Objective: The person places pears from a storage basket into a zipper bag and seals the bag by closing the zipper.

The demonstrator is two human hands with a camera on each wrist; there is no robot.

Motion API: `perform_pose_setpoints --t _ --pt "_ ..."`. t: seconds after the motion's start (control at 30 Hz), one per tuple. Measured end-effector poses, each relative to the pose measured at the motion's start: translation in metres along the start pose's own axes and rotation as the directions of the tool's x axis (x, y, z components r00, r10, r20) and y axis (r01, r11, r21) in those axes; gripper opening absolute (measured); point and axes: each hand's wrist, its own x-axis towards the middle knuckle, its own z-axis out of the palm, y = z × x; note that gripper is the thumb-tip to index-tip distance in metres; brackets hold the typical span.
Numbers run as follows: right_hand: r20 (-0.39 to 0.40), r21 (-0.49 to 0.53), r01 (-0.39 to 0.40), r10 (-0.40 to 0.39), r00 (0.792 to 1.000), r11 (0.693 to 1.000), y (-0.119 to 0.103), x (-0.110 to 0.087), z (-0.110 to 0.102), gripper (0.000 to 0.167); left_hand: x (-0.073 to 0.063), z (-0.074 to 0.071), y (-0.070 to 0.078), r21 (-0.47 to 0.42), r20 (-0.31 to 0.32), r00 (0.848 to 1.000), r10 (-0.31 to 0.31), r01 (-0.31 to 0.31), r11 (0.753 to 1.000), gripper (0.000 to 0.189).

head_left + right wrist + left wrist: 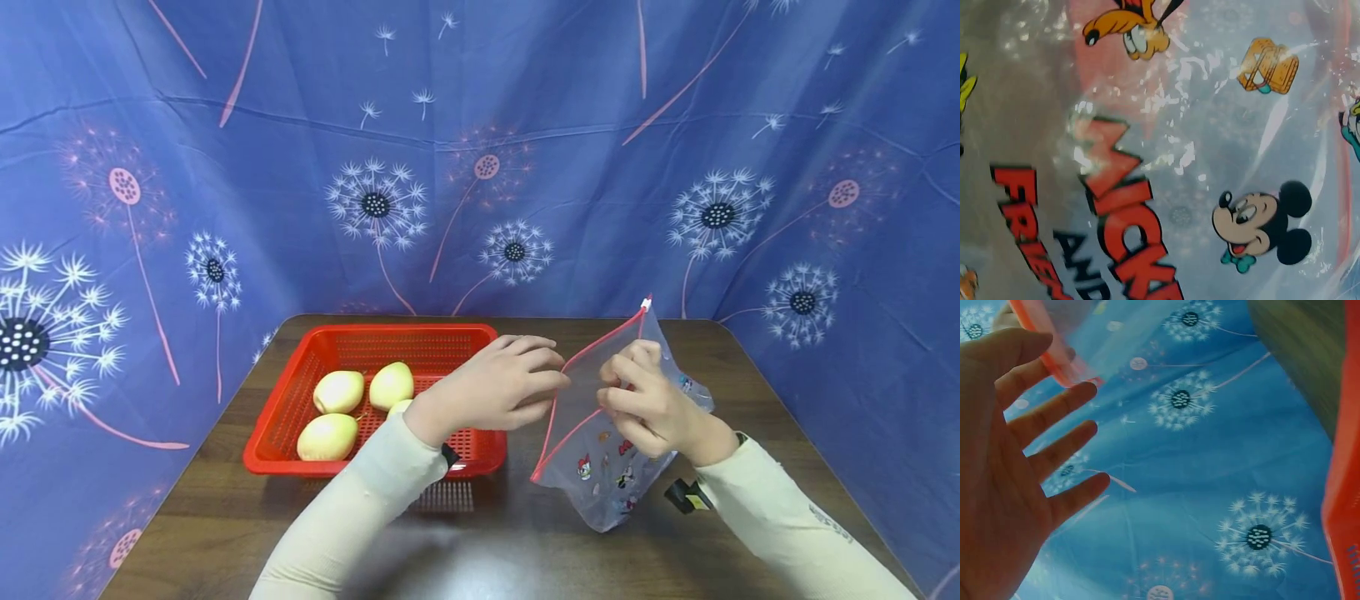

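A clear zip bag with a red zip edge, a white slider and cartoon prints hangs tilted above the table, its mouth spread. My right hand pinches the bag at its red edge with curled fingers. Printed bag film fills the right wrist view, and that hand is hidden there. At the bag's left side is my left hand, its fingers loosely extended and spread in the left wrist view. Whether the left fingertips touch the red edge, I cannot tell.
A red plastic basket stands on the left of the brown wooden table. Several pale yellow pears lie in it, one partly behind my left arm. A blue dandelion-print cloth hangs around the back and sides.
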Motion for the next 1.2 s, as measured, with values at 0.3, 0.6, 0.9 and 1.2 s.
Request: perform_pose_setpoints --t 0.3,0.6,0.9,1.2 --pt "0.02 -0.001 0.013 -0.013 1.0 1.0 -0.006 0.001 -0.002 0.029 -0.01 0.016 -0.008 0.05 -0.056 0.998 0.035 -0.032 0.998 0.011" --pt "0.053 -0.058 -0.008 0.011 0.999 0.998 -0.003 -0.009 -0.013 0.025 -0.028 0.022 -0.013 0.032 -0.12 0.993 -0.005 0.009 0.999 0.008" --pt "0.102 -0.166 -0.063 0.08 0.992 0.984 -0.005 -0.016 -0.029 0.031 -0.047 0.029 -0.016 0.009 -0.085 0.995 -0.049 0.05 0.999 0.008" --pt "0.206 -0.263 -0.206 0.264 0.942 0.942 -0.007 -0.026 -0.044 0.033 -0.056 0.033 -0.017 0.106 -0.162 0.985 -0.052 0.069 0.992 0.008"
